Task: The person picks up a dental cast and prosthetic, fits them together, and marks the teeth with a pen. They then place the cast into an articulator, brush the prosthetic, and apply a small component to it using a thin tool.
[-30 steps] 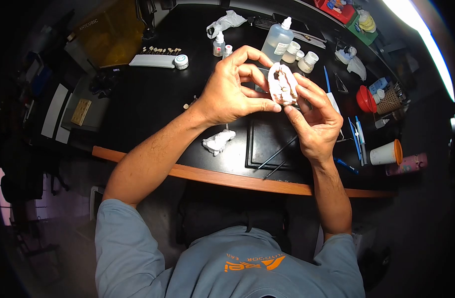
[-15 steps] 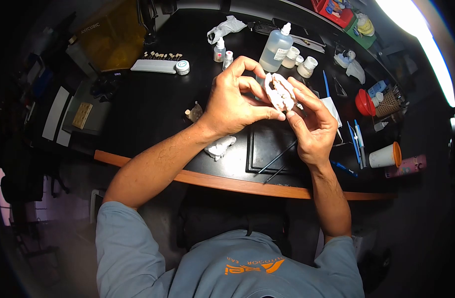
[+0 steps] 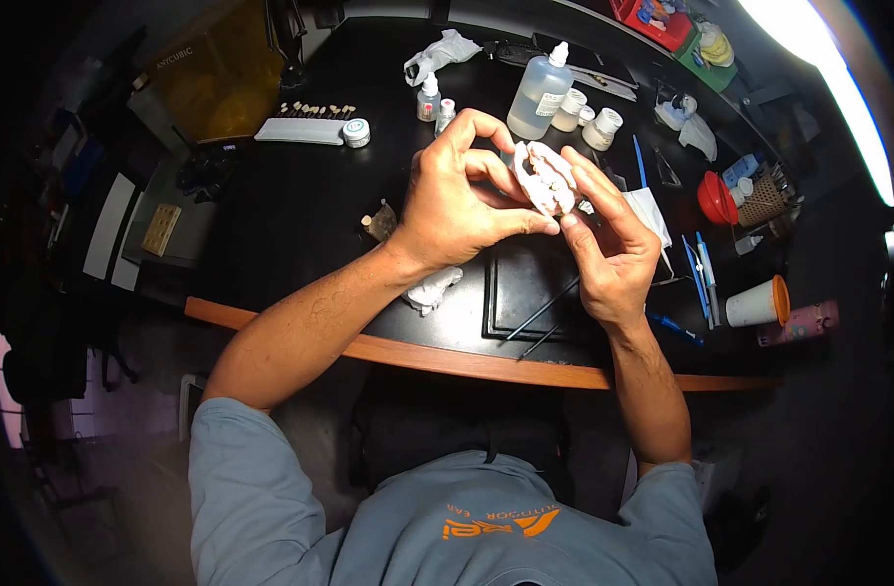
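Between my two hands, raised above the bench, is a whitish dental cast. My left hand pinches its left side, thumb below and fingers bent above. From the right, my right hand grips the cast with thumb and fingertips. My fingers hide parts of its edges. Beneath my hands lies a dark square tile, with thin dark-handled tools across its front edge. A crumpled white tissue rests below my left wrist.
Behind the cast stand a large clear bottle and several small jars. A row of tooth shade samples sits at the back left. To the right are blue-handled tools, a white cup and a red bowl.
The cast has shifted slightly left and tilted a little in my fingers. Both hands keep their grip on it.
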A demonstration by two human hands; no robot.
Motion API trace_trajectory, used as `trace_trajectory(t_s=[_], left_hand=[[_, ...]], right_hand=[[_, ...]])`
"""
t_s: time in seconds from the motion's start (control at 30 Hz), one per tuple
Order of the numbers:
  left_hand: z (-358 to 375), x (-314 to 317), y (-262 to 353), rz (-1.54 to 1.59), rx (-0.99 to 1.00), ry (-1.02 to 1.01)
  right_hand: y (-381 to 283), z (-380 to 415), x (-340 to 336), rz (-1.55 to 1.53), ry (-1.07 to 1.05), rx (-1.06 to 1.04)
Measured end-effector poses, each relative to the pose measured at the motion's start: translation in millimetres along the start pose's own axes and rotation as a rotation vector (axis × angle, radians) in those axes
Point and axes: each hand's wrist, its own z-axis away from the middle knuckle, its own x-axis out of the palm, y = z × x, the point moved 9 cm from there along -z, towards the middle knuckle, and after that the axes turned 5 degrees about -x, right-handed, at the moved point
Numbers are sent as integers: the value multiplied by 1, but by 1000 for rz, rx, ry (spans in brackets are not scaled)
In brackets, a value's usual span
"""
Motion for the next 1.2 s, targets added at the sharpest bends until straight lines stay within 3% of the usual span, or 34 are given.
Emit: trace_trajectory(t_s=[0.6,0.77,1.03,1.2], left_hand=[[-7,6,-10,184,-88,-131],[-3,8,-31,415,-439,-134],[-1,7,-43,482,-548,-156],[0,6,-49,519,-587,-161]], right_hand=[[4,0,-8,80,80,-1],[10,1,-4,15,43,120],[30,6,0,-178,41,303],[30,5,1,-146,29,314]])
